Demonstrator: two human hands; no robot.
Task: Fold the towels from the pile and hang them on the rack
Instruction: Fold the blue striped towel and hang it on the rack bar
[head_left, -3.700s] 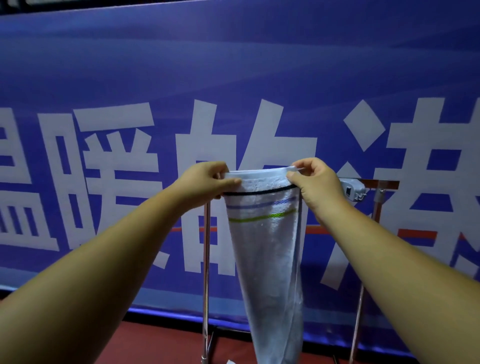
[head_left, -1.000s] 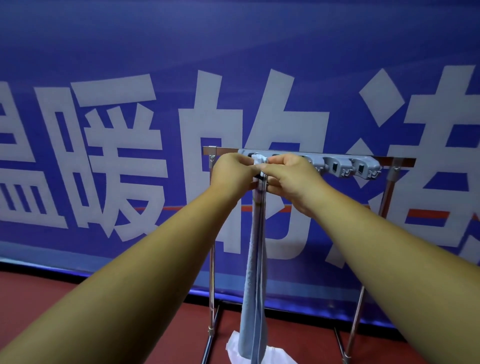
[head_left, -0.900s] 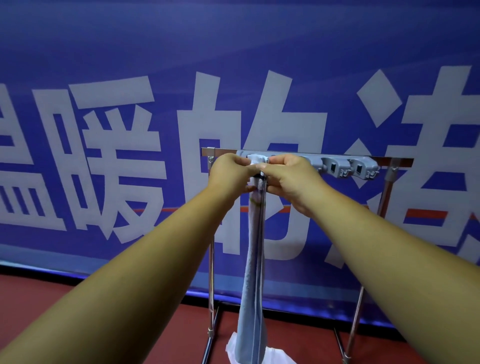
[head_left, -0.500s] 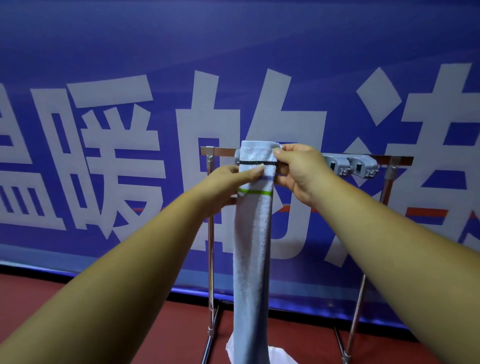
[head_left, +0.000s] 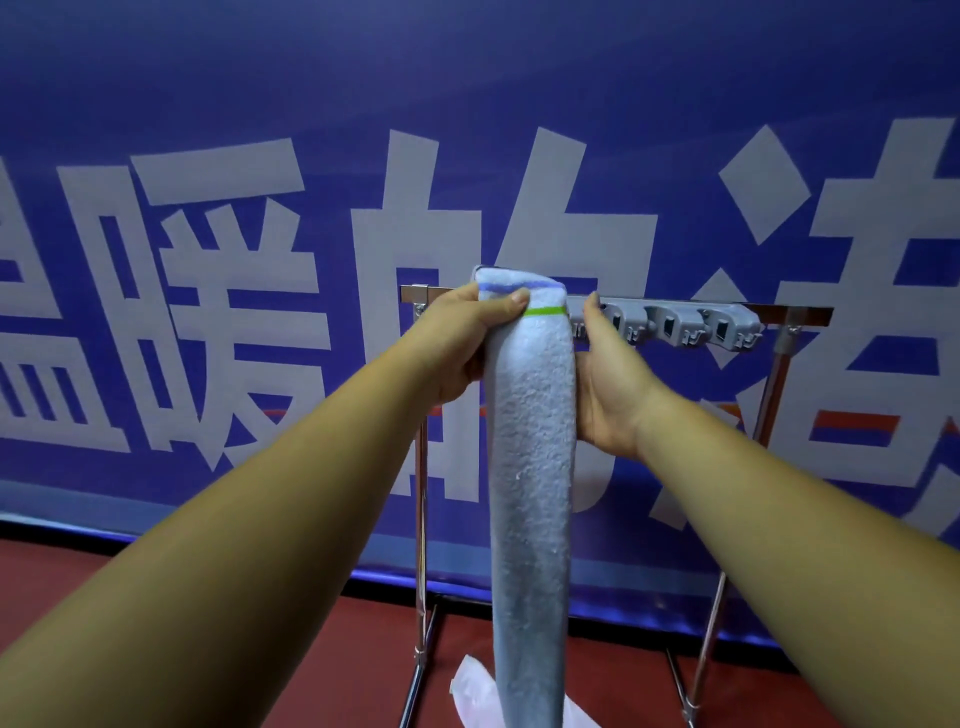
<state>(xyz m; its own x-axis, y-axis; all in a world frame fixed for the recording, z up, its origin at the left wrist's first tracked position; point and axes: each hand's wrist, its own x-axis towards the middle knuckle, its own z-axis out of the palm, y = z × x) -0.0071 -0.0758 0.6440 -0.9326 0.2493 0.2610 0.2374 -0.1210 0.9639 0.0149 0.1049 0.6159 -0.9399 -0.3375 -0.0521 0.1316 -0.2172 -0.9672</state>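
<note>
- The left hand (head_left: 462, 338) grips the towel (head_left: 530, 467) at its upper left edge, just left of the frame's centre: the thumb is pressed flat across the front of the cloth beside the green stripe, and the fingers curl round behind it
- The right hand (head_left: 610, 384) lies against the towel's right edge, palm turned toward the cloth, thumb pointing up beside it; its fingers are hidden behind the towel, so I cannot tell whether they grasp it
- The towel is pale blue-grey terry, folded into a narrow strip; its rounded top fold, with a blue stripe, sits at the top bar of the metal rack (head_left: 800, 313), and the rest hangs straight down to the bottom edge of the frame
- A grey strip of clip holders (head_left: 675, 325) is fixed along the bar, right of the towel
- White crumpled material (head_left: 467, 686) lies on the red floor (head_left: 311, 649) at the rack's foot
- A blue banner (head_left: 311, 104) with large white characters fills the background
</note>
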